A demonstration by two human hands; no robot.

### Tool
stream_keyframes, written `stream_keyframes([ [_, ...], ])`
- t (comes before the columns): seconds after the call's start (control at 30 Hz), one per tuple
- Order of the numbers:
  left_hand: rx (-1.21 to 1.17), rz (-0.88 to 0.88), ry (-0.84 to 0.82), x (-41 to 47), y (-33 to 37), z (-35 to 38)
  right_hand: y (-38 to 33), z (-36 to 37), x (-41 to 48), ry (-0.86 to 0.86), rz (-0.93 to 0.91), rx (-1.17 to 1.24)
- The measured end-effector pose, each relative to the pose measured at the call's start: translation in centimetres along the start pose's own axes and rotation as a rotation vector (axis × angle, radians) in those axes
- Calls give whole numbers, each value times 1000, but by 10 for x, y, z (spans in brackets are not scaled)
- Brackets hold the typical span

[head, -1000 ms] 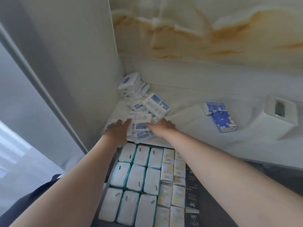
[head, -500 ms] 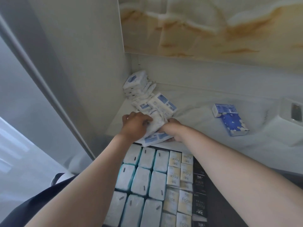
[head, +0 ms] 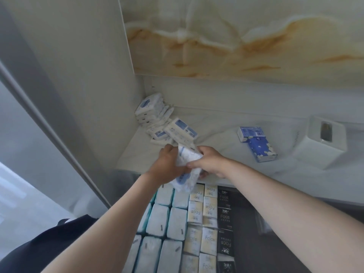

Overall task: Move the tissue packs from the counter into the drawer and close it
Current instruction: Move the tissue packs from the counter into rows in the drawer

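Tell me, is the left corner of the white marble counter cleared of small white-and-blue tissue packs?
No, a heap of white-and-blue tissue packs lies in that corner of the white marble counter.

Single view, worn on the head. Looks forward and down, along both forearms toward the left hand [head: 167, 166] and right hand [head: 210, 162] near mid-frame. Faces the far left corner of the desk [head: 216, 138], where the grey side panel [head: 88, 66] meets the marbled back wall [head: 236, 36]. Sits close, within arm's reach of that corner. Takes in the desk's front edge across the middle and, nearer and straight below, the open drawer [head: 248, 213] at the bottom edge. Bends straight lines toward the borders, as wide-angle lenses do.
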State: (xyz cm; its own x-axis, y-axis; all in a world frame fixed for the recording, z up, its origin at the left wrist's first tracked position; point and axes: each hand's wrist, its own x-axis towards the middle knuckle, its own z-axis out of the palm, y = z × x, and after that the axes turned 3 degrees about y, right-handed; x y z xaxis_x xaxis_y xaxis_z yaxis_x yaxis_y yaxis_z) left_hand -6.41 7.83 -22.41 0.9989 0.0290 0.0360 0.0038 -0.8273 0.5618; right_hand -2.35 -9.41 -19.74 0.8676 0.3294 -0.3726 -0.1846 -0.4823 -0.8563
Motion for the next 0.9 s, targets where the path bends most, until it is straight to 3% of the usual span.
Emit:
stream_keyframes([
  [0.13,-223,55,-155,-10,21,5,10,-29,-25,17,-89,-76],
  [0.3,-172,197,-165,-22,57,25,25,-65,-59,87,-171,-273],
  [0.43,-175,331,-128,-38,88,49,32,-98,-86,-6,-15,-511],
  [0.53,-225,329,-136,-51,107,71,44,-116,-100,-64,78,-647],
  [0.73,-55,317,-301,-63,114,117,87,-125,-110,-141,132,-931],
  [0.9,100,407,-302,-58,102,138,143,-96,-97,-138,70,-1169],
])
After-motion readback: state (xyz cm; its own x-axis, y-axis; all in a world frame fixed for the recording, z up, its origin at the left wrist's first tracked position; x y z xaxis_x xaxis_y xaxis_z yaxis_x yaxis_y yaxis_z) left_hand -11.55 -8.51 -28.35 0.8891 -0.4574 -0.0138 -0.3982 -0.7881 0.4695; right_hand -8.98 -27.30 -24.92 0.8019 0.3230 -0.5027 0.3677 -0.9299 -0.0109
